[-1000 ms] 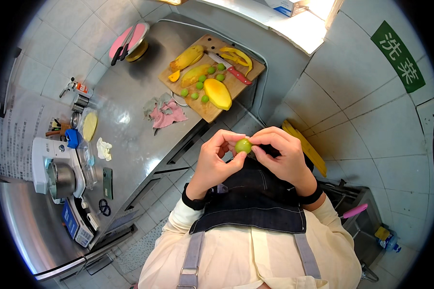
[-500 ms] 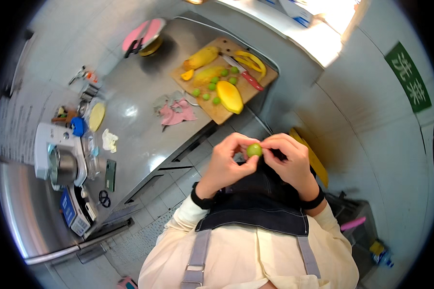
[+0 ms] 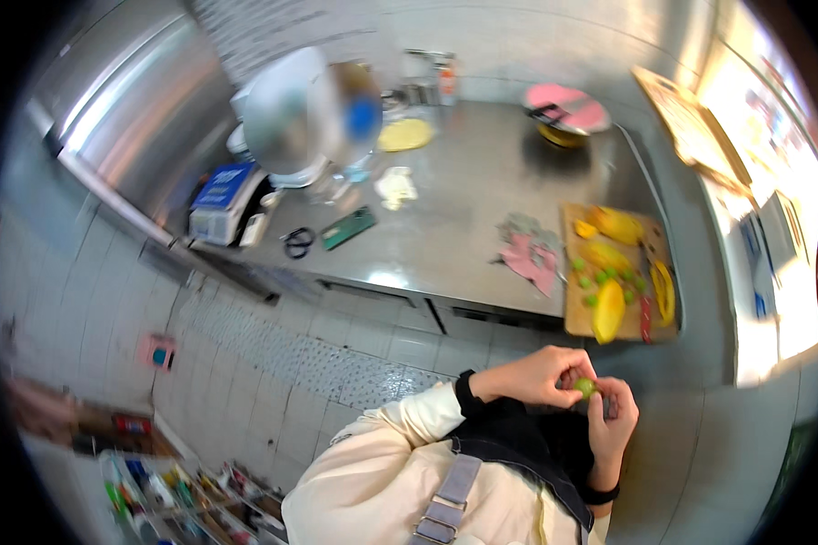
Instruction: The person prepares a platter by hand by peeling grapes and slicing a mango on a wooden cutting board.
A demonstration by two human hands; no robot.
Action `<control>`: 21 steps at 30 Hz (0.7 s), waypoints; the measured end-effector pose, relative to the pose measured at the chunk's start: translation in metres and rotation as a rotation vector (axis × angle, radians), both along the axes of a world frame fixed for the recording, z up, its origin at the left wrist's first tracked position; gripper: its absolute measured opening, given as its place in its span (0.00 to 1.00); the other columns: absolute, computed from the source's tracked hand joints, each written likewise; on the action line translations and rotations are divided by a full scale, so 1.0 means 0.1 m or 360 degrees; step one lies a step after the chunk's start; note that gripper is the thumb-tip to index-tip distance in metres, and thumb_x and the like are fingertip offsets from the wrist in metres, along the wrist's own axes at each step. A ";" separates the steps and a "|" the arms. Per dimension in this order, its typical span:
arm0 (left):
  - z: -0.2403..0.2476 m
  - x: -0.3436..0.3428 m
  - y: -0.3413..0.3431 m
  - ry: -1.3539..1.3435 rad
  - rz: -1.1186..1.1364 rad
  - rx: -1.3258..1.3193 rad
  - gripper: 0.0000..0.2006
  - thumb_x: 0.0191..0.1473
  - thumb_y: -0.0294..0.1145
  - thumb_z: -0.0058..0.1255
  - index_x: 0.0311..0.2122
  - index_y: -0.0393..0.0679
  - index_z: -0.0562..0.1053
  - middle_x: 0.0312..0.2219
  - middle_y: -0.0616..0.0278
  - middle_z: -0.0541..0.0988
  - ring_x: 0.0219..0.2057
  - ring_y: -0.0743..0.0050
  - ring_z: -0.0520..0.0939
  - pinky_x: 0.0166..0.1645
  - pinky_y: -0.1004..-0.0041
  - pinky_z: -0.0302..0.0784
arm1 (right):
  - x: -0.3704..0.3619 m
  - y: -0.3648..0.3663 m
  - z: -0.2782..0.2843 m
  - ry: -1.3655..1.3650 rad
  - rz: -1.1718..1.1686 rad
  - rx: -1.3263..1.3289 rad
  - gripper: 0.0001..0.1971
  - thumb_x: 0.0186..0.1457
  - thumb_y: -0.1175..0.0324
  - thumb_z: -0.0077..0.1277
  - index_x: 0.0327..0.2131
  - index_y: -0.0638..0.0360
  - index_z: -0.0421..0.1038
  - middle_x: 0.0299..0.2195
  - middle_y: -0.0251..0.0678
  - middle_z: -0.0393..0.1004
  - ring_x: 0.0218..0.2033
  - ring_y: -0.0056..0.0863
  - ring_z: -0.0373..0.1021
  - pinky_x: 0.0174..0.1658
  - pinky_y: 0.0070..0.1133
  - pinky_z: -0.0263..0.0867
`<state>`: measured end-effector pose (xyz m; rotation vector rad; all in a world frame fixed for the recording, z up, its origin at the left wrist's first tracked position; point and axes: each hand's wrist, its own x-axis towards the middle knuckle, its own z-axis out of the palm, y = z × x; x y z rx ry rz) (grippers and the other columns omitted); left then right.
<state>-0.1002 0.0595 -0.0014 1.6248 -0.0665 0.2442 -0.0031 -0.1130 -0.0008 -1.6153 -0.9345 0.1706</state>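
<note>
Between my two hands, out past the counter's front edge, is a round green grape (image 3: pixel 585 388). My left hand (image 3: pixel 538 376) pinches it between thumb and fingers. On its other side my right hand (image 3: pixel 614 421) is closed with its fingertips against the grape. Just beyond my hands lies a wooden cutting board (image 3: pixel 576 320), which carries yellow mango pieces (image 3: pixel 608 312), several more green grapes (image 3: pixel 609 272), a curved strip of yellow peel (image 3: pixel 663 292) and a knife with a red handle (image 3: pixel 645 318).
Left of the board lies a crumpled pink and grey cloth (image 3: pixel 529 259). A bowl with a pink top (image 3: pixel 568 109) stands at the back. Further left on the steel counter (image 3: pixel 463 200) are a green phone (image 3: pixel 348 228), black scissors (image 3: pixel 297 242), a blue-white box (image 3: pixel 223 204) and a blurred white appliance (image 3: pixel 286 109).
My view has swung left, so the board and my hands now appear further right. Both hands keep the grape between them. The shelves at lower left have come into view.
</note>
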 end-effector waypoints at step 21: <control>0.03 -0.59 0.39 0.0150 0.0331 -0.0025 0.23 0.46 0.20 0.58 0.48 0.41 0.64 0.38 0.64 0.75 0.39 0.78 0.78 0.48 0.73 0.74 | -0.11 0.70 0.29 -0.0301 0.0508 -0.0143 0.08 0.43 0.82 0.58 0.29 0.62 0.71 0.25 0.36 0.72 0.23 0.28 0.71 0.28 0.22 0.68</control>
